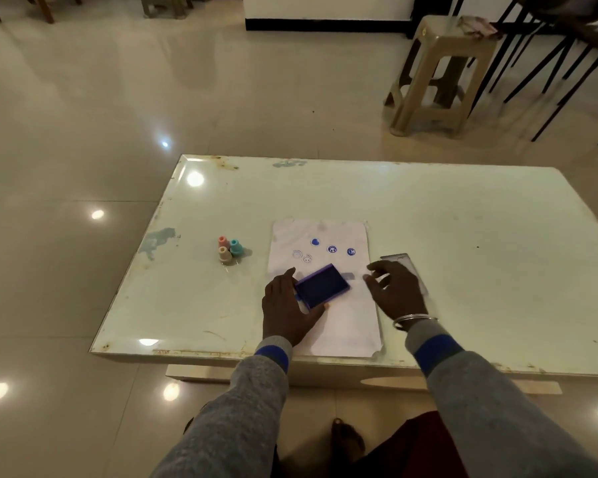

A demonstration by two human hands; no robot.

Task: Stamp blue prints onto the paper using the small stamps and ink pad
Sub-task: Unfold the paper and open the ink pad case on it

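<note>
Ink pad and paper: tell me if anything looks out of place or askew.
The ink pad sits skewed on the paper itself, held at its edge by the left hand. Two prints look faint beside the three darker ones. The three stamps stand off the sheet.

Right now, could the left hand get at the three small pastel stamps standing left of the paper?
Probably yes. The left hand holds the blue ink pad, so it must let go first; the bare white tabletop between it and the stamps holds nothing.
</note>
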